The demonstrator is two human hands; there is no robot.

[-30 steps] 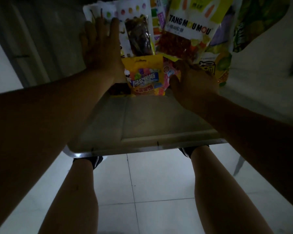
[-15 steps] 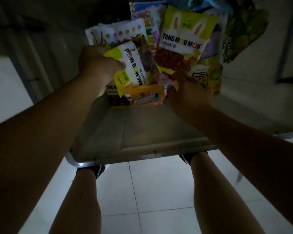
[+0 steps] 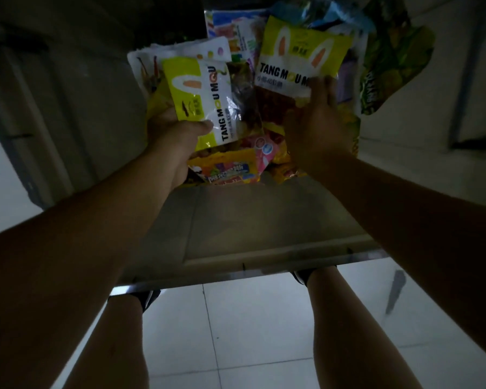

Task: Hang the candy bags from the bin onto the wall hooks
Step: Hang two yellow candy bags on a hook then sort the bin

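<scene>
**Left hand has one bag, right hand on the next**

While the light is poor, the grip reads clearly: left hand is closed on a yellow-and-white TANG MOU MOU bag, thumb pressed across its front near the lower edge, fingers hidden behind. Bag is tilted, lifted just above the pile.

Right hand, just right of that bag, lies with fingers loosely spread over the lower part of a second TANG MOU MOU bag. Cannot tell whether it is gripping or only resting.

Other candy bags surround the held one: a white dotted bag behind it, an orange bag below it, a green bag far right. All sit at the far end of the bin; the near part of its floor is bare. No wall hooks in view.

Handling, my read:
- Light, soft pouch, glossy film, so likely slippery; contents shift and the bag sags.
- Current hold is low on the bag. Better to pinch the flat top header, where a hang hole would usually be; cannot see one here.
- A header grip lets it hang straight for hooking.
</scene>
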